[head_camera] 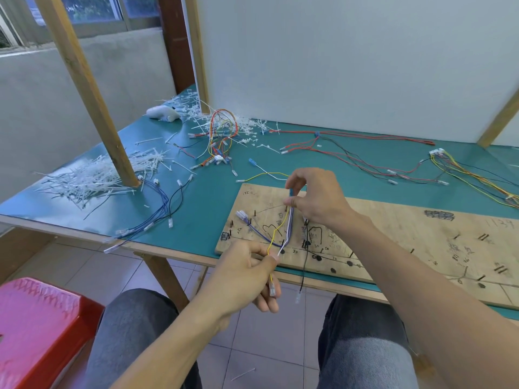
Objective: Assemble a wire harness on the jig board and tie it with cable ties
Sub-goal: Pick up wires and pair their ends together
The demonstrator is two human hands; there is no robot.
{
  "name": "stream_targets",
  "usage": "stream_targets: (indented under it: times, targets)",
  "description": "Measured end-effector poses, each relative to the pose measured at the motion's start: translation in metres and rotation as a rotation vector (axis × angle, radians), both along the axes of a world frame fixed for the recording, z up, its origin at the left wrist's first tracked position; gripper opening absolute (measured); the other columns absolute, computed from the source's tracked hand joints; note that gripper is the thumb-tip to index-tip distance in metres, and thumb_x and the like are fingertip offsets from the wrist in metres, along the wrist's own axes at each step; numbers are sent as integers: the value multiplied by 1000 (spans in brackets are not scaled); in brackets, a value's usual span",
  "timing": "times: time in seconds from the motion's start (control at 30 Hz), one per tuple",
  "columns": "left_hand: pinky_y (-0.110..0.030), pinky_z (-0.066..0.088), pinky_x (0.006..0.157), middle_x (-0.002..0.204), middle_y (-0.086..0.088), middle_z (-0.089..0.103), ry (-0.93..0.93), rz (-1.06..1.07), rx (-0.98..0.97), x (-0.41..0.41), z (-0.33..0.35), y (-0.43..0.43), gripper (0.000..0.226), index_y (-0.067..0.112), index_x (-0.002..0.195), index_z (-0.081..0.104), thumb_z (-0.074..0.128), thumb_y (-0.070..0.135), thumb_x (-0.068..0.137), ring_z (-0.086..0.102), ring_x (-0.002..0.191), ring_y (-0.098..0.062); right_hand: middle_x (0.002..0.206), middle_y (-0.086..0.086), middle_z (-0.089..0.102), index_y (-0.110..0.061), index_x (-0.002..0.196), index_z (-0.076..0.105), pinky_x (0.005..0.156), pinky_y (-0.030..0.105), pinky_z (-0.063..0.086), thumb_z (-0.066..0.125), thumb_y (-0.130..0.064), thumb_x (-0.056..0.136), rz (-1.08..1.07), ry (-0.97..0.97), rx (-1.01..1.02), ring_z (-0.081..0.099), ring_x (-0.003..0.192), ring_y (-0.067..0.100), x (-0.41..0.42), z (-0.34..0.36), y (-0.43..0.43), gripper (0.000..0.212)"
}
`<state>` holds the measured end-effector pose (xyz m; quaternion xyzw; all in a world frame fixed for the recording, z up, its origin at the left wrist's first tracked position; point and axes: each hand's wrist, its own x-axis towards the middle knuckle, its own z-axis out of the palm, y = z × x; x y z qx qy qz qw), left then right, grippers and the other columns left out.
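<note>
Red stool (36,327) stands on the floor at lower left. Green table (207,203) carries a heap of white ties (84,181) around the foot of a slanted wooden post (90,94). Blue wires (164,203) trail from the post's foot over the table's near edge. A tangled harness (223,136) lies further back among scattered ties.

Left hand (247,273) is held off the table's near edge, below the left end of the jig board (407,220). Its thumb and forefinger are pinched together on the yellow wire (276,231) and on a white end of the bundle. The yellow wire's terminal hangs down past the fingers.

The bundle (289,223) rises from this pinch across the board's left end to the right hand (317,197). That hand is raised just above the board, fingers curled, thumb and fingertips clamped on the bundle's top. A black wire (304,265) hangs from the board over the table edge, just right of the bundle.

Red wires (317,134) lie at the table's back, and a multicoloured harness (437,153) lies at far right.
</note>
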<state>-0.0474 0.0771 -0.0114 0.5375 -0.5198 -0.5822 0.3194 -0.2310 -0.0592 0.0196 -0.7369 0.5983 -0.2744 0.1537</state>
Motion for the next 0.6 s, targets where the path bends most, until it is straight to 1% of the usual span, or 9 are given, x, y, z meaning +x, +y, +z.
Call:
stream_targets:
  times: [0.13, 0.27, 0.33, 0.43, 0.5, 0.53, 0.6]
  targets:
    - [-26, 46, 41, 65, -17, 69, 13, 21, 6, 1, -4, -2, 15, 6, 108, 61, 52, 18, 108, 67, 52, -34, 83, -12, 72, -25, 91, 74, 93, 42, 54, 92, -24, 79, 24, -20, -20, 68, 96, 17, -1, -2, 0, 22]
    - [-27, 45, 40, 65, -18, 70, 7, 30, -10, 2, -7, 0, 13, 13, 108, 60, 51, 24, 108, 68, 51, -34, 77, -15, 71, -30, 85, 71, 90, 38, 53, 92, -26, 79, 17, -89, -49, 68, 90, 12, 0, -2, -2, 22]
    - [-26, 44, 40, 66, -17, 71, -10, 30, -14, 2, -9, 2, 13, 16, 107, 60, 51, 26, 108, 68, 50, -33, 79, -14, 72, -31, 84, 71, 88, 37, 54, 92, -26, 78, 10, -84, -42, 68, 89, 11, 1, -4, -3, 22]
    - [-26, 44, 41, 67, -17, 72, -28, 30, -22, 0, -10, 2, 14, 17, 106, 59, 49, 26, 109, 68, 51, -34, 82, -12, 73, -30, 83, 71, 90, 39, 54, 92, -25, 79, 10, -65, -18, 68, 93, 14, 3, -9, -4, 22]
    - [-27, 45, 42, 67, -17, 72, -50, 29, -38, -1, -9, 4, 14, 18, 104, 59, 49, 27, 108, 69, 51, -34, 81, -13, 72, -30, 82, 70, 92, 40, 53, 92, -26, 79, 13, -53, -9, 66, 98, 18, 3, -13, -4, 22]
    - [-27, 46, 42, 66, -16, 72, -65, 25, -47, -1, -8, 5, 14, 19, 103, 60, 50, 27, 108, 69, 51, -34, 80, -15, 71, -31, 82, 71, 92, 40, 52, 91, -27, 80, 15, -40, -15, 63, 101, 19, 2, -14, -5, 21]
    - [-28, 47, 42, 66, -15, 73, -100, 14, -64, 1, -8, 7, 14, 20, 102, 61, 51, 28, 108, 70, 51, -33, 79, -19, 69, -33, 82, 74, 86, 38, 49, 90, -28, 81, 23, -6, -38, 57, 104, 18, 2, -16, -5, 17]
